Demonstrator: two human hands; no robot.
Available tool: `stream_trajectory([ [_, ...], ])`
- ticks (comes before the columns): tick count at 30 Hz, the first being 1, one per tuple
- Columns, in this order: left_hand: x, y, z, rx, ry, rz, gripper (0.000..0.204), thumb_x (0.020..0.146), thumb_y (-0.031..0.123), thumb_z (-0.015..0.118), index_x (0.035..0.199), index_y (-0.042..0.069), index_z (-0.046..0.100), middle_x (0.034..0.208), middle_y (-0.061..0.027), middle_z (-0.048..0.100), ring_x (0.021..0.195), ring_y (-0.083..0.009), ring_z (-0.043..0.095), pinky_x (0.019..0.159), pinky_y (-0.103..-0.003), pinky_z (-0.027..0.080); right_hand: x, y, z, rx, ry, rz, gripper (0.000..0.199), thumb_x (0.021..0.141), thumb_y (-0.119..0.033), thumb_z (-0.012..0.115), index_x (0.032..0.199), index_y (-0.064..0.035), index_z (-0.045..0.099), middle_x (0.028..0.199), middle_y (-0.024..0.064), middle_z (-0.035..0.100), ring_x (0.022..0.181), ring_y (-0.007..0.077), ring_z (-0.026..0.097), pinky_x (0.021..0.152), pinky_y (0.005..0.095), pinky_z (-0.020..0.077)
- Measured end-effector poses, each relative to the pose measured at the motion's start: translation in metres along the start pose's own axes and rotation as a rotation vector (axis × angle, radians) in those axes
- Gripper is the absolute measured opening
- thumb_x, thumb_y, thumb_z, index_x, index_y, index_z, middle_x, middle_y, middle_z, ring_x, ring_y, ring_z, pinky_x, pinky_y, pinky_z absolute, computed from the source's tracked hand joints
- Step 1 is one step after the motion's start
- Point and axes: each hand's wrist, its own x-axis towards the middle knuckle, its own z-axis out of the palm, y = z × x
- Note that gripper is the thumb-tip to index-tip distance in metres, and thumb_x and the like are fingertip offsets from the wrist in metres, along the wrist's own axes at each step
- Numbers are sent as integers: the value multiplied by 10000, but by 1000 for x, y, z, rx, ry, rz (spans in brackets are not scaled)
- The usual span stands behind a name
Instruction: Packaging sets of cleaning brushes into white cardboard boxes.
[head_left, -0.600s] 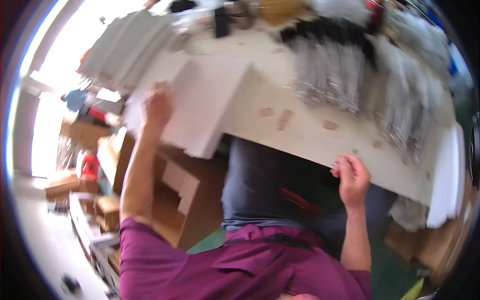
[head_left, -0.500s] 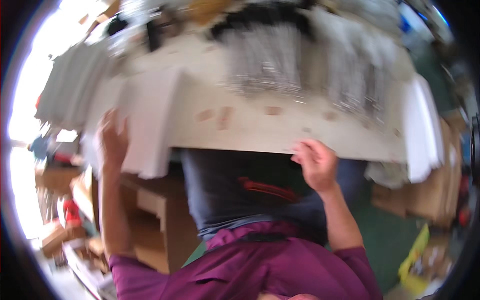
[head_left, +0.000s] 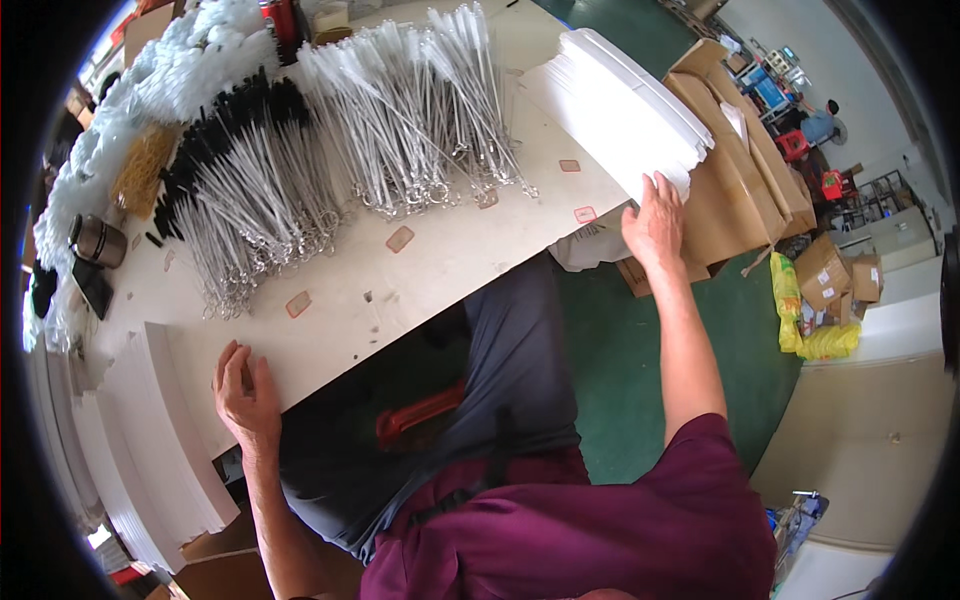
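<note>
My right hand reaches the near corner of a stack of white sheets on the table's right end; its fingers are extended against the edge, and I cannot tell whether they grip any. My left hand rests at the near edge of the table, fingers apart and nothing in them. Close to its left lies another pile of white sheets. Further back spread thin wire-handled brushes with looped ends, in a black-bristled bunch and a white-bristled bunch.
Small reddish labels dot the tabletop. Clear-bagged white goods, yellow strands and a dark jar occupy the far left. An open cardboard box stands beyond the right end. Yellow bags and cartons sit on the floor.
The view has swung to the right. My right hand has gone from the table's front edge to the right-hand sheets; my left hand is now off the left pile, at the table edge.
</note>
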Motion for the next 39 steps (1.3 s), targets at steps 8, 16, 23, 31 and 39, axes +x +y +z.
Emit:
stream_trajectory([
  [8,1,6,10,6,-8,-11,217,882,24,713,1096,-15,709,1248,-200,692,1178,-374,639,1030,-447,489,19,45,10,-24,-35,-47,621,864,-189,780,1392,37,544,1417,229,567,1370,376,497,1193,494,347],
  [16,0,4,11,37,7,33,215,879,20,711,1091,-18,707,1244,-204,694,1183,-372,641,1042,-456,480,17,35,4,-3,7,-42,544,849,-197,804,1298,32,601,1358,212,613,1325,360,537,1171,482,362],
  [23,-2,2,7,52,31,41,221,868,9,710,1088,-17,711,1217,-204,707,1165,-386,645,1043,-464,480,15,27,-1,305,116,143,579,859,-237,811,1324,37,603,1262,202,673,1214,355,618,1034,468,491],
  [31,-2,19,3,0,83,205,237,844,-6,707,1081,1,699,1167,-208,719,1089,-407,678,1007,-476,516,-23,-73,-75,1330,-173,-89,675,839,-169,855,1416,28,565,1268,91,638,1068,149,643,891,319,533],
  [39,-2,123,-33,-210,-151,605,349,755,27,798,1082,-8,681,1085,-198,718,974,-385,710,900,-493,584,-66,-157,-99,714,-465,-728,653,765,-165,857,1334,22,595,1291,171,572,1107,362,650,967,437,548],
])
